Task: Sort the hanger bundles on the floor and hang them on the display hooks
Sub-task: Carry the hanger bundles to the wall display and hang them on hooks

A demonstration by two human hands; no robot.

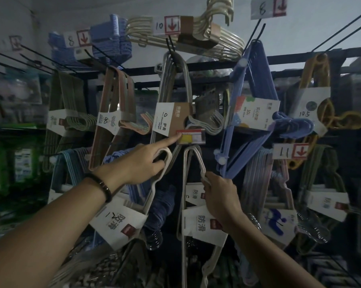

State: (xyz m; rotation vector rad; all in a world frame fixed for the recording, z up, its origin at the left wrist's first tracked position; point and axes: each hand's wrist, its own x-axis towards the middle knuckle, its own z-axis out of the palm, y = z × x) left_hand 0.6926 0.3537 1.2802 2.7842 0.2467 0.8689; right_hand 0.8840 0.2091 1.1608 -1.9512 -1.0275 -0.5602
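Item: two white hanger bundles held up at a price tag (191, 136) on the display; neither is plainly hung.

Detail: The left hand (142, 163) has its lower fingers curled round the top loop of the left bundle (117, 225) and its forefinger out straight, the tip touching the tag's left edge. That loop lies just below and left of the tag, and the bundle's long axis slants down and left from it. The right hand (219, 196), below and right of the tag, grips one arm of the right bundle (200, 223). This bundle's top bend sits directly under the tag and its long axis is near upright; whether it rests on a hook cannot be told. A grey bundle (171, 119) hangs just above the tag. The left hand is the nearer to the tag, so its loop likely needs only a short lift up and right.
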